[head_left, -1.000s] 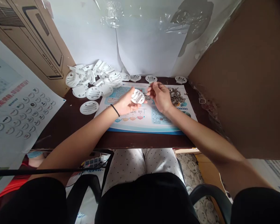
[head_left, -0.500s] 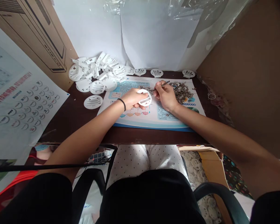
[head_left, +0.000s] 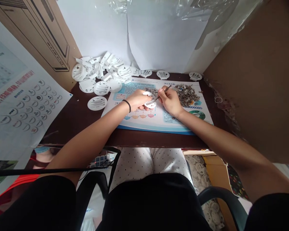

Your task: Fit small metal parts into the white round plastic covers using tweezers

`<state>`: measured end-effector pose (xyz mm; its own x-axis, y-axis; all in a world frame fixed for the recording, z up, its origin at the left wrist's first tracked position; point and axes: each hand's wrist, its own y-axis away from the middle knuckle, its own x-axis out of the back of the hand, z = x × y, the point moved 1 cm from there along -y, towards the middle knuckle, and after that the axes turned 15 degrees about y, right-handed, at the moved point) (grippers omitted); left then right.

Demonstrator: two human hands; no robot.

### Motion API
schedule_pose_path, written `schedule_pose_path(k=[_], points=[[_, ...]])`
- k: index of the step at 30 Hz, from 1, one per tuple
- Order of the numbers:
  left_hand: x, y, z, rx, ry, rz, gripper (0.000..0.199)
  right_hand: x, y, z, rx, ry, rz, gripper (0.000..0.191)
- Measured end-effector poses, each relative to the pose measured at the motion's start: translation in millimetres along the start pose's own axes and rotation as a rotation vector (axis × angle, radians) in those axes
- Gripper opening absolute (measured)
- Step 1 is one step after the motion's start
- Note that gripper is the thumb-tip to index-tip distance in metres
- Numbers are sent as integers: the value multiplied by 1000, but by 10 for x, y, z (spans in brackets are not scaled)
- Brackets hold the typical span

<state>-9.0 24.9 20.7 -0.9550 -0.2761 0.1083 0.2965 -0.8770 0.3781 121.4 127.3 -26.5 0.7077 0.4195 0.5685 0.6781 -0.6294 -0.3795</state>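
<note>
A round white plastic piece (head_left: 149, 102) with slots is held in my left hand (head_left: 137, 100), above the printed sheet (head_left: 146, 124). In my right hand (head_left: 170, 101) is a thin dark tool (head_left: 168, 88), pinched between thumb and fingers, its lower end at the right edge of the white piece. Whether a small part sits at the tool's tip is too small to tell. Behind and right of my right hand lies a heap of small metal parts (head_left: 186, 94); a smaller scatter of them (head_left: 152, 90) is just behind my left hand.
White plastic pieces (head_left: 102, 73) are piled at the back left. One lies nearer on the table (head_left: 97, 103), and two stand apart at the back (head_left: 163, 75) and back right (head_left: 195, 76). Cardboard walls (head_left: 250, 80) flank the table. A box of white pieces (head_left: 199, 170) is below, right.
My right hand has brought the tool's lower end to the white piece, and the tool now stands more steeply. The white piece has tilted in my left hand.
</note>
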Motion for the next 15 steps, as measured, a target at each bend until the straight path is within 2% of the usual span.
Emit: schedule_pose_path(k=[6,15], points=[[9,-34,-28,-12,39,-2,12,2,11,-41,26,-19,39,61],[-9,-19,-7,-35,35,-4,19,28,55,-137,121,167,5,64]])
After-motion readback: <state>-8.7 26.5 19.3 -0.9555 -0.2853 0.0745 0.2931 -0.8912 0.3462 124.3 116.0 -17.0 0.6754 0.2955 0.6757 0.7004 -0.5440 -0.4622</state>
